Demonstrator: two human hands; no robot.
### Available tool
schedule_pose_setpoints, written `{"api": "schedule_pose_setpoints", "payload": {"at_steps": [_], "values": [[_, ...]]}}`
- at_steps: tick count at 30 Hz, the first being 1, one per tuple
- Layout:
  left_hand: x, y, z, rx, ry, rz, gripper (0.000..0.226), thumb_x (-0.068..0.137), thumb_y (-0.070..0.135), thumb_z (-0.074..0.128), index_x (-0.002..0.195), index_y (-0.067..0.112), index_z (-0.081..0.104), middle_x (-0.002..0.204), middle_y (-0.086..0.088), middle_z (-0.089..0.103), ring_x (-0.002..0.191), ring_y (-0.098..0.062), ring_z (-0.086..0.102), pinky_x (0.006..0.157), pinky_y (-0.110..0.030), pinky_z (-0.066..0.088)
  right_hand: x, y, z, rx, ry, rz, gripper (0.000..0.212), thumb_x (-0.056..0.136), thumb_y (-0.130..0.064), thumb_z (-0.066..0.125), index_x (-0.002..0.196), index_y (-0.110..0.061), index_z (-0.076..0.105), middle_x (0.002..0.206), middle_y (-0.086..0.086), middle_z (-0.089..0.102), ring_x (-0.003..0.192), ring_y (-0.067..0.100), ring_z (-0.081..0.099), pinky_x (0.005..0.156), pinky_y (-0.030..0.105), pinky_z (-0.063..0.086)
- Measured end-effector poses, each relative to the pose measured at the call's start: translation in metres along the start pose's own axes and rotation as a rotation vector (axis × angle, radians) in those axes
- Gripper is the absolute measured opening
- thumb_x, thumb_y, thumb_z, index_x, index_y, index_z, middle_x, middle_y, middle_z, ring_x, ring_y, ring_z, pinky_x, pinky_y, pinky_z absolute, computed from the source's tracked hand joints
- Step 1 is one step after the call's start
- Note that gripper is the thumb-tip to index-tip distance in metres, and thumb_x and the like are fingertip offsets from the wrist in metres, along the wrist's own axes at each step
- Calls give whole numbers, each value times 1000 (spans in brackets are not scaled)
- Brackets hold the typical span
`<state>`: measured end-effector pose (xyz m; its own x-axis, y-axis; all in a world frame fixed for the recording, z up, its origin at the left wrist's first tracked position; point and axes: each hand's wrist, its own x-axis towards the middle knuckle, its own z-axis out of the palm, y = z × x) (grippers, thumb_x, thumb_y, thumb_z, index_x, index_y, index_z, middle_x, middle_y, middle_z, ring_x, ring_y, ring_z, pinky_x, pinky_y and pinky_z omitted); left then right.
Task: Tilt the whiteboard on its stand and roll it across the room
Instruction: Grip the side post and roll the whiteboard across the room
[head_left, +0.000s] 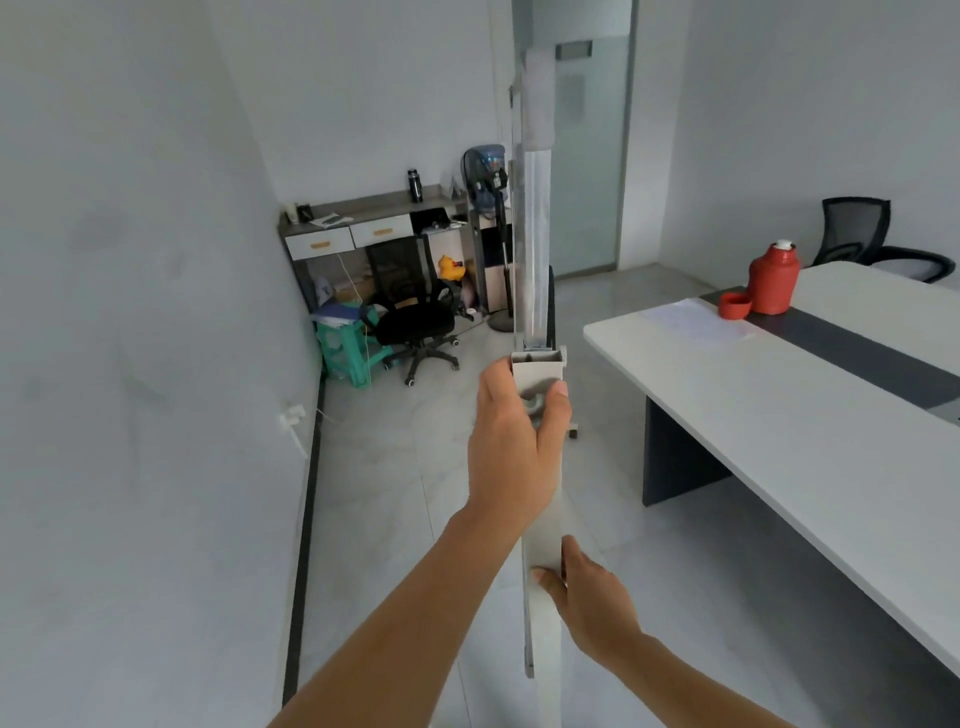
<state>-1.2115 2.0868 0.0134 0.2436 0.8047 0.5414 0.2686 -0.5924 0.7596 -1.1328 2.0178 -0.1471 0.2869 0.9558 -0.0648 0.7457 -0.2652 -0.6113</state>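
Note:
The whiteboard (535, 244) is seen edge-on in the middle of the view, a thin tall grey panel running from near my chest up toward the ceiling. Its stand's grey upright post (540, 525) runs along the near edge, topped by a square bracket. My left hand (514, 441) wraps that post just under the bracket, thumb on the right side. My right hand (592, 597) grips the post lower down, fingers curled round its right edge. One small caster of the stand (573, 431) shows on the floor past my left hand.
A long white table (779, 415) with a dark stripe fills the right, carrying a red flask (773, 278) and its red lid. A white wall lies close on the left. Ahead stand a desk, a black office chair (415, 317), a green stool, a fan and a glass door.

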Motion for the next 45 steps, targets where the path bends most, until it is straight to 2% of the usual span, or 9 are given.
{"api": "schedule_pose_setpoints", "payload": {"at_steps": [3,6,13,21,27,33,36,41,45], "values": [[53,-28,12,-11,-26,-32,36,93,45,47,118,21,41,111,-4,58,91,-16,64,70,-38,61,64,-2,-4,-8,-20,-29,56,79,-72,22,97,-23,42,92,-4,66,72,20,64,67,36,59],[104,-56,24,-11,-31,-39,37,93,45,46,119,19,41,112,-5,58,93,-18,64,73,-39,61,125,-5,-6,-11,-20,-25,41,89,-60,37,102,-22,44,95,-3,68,74,20,65,70,37,60],[223,-131,52,-40,-63,9,33,90,50,45,114,28,39,112,1,56,95,-13,61,75,-42,60,262,-12,-5,-53,43,36,33,90,-53,47,96,-20,43,84,-1,68,68,20,64,65,39,58],[363,-214,83,-50,-163,96,49,86,57,40,115,17,41,108,-4,56,97,-20,59,76,-44,57,422,-26,-4,-34,93,187,33,88,-55,49,96,-24,42,85,-2,66,72,20,64,69,41,58],[460,-264,108,-53,-194,144,50,86,54,39,113,12,42,109,-6,54,98,-23,57,76,-43,55,527,-37,-15,9,132,256,30,89,-49,51,93,-21,44,84,2,67,74,24,64,68,43,56],[557,-318,144,-79,-214,172,50,85,54,38,111,11,43,108,-7,54,97,-20,55,70,-32,51,639,-34,-19,20,179,263,31,89,-49,50,93,-20,44,86,1,68,77,24,64,68,42,55],[607,-346,166,-102,-233,167,48,86,53,40,110,12,42,107,-7,55,96,-22,59,71,-38,54,697,-29,-24,55,203,264,31,89,-49,52,92,-20,44,90,0,68,82,27,65,68,40,54],[693,-390,195,-112,-295,145,49,86,54,42,114,13,42,107,-7,55,94,-22,59,74,-44,56,793,-31,-38,43,201,289,30,90,-48,51,83,-23,35,77,-3,58,72,26,58,63,38,47],[760,-427,219,-146,-335,115,49,86,55,43,116,17,39,109,-7,55,96,-25,61,75,-47,57,870,-31,-45,41,227,308,32,90,-47,51,84,-21,33,65,-7,47,73,31,60,58,34,39]]}}
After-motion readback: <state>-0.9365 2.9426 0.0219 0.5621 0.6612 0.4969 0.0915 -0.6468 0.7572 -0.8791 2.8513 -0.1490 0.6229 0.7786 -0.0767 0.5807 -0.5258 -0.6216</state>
